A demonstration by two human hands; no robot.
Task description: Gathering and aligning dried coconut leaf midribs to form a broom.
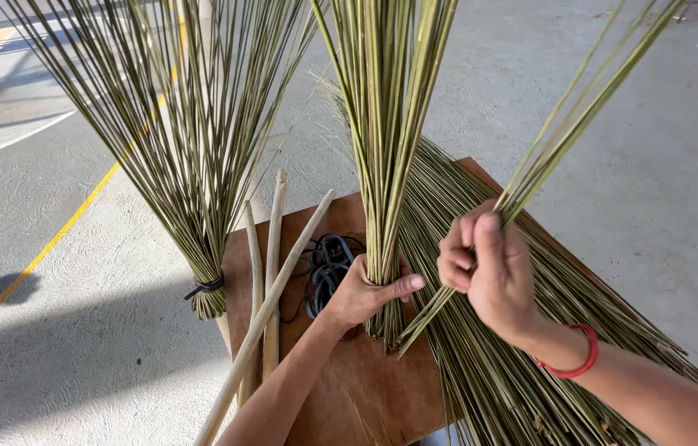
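My left hand grips the base of an upright bundle of thin green-yellow sticks, standing on a brown wooden board. My right hand, with a red band at the wrist, pinches a small bunch of the same sticks, slanting from the bundle's foot up to the right. Under both hands, a large loose heap of sticks lies across the board's right side.
A tied bundle of sticks, bound with a dark band, stands at the board's left edge. Three pale wooden poles lean over the board. A pile of black bands lies behind my left hand. Grey concrete floor with a yellow line surrounds it.
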